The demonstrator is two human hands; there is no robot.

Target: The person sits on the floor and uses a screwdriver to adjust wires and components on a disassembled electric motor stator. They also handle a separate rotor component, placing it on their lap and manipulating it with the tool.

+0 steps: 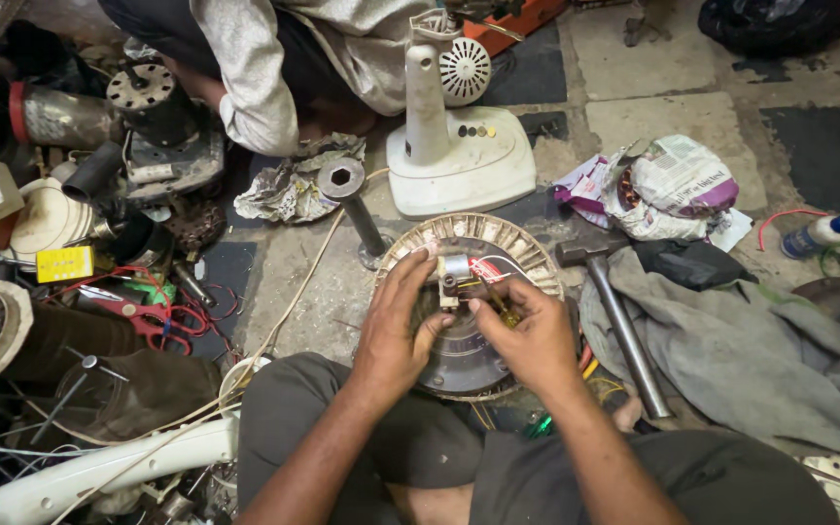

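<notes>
- Being steadied on the floor just ahead of the person's knees, a round fan motor (469, 335) is lying flat, its ring of pale windings facing up.
- A small grey capacitor block (454, 269) is being pinched at the centre of the motor by the fingertips of the left hand (396, 326), whose fingers are closed together on it.
- A thin yellow-handled tool (504, 313) is being gripped by the right hand (529, 335), fingers clamped around it, its tip being pressed in beside the capacitor block.
- Red and white wires (493, 267) are being held out from the block toward the motor's far rim.
- A hammer (614, 321) is lying just right of the motor, its head near the motor's rim and its handle running back toward the person across a grey cloth (751, 340).
- Red-handled scissors (153, 321) are resting among loose parts well to the left.
- A steel socket tube (354, 209) is standing tilted just beyond the motor's left rim.
- A white fan base (459, 160) with an upright neck is sitting farther out, directly behind the motor.
- Crumpled newspaper (673, 185) is bundled to the right of that base.
- Another person's light sleeve (250, 87) is being seen at the far edge, crouched over dark motor parts.
</notes>
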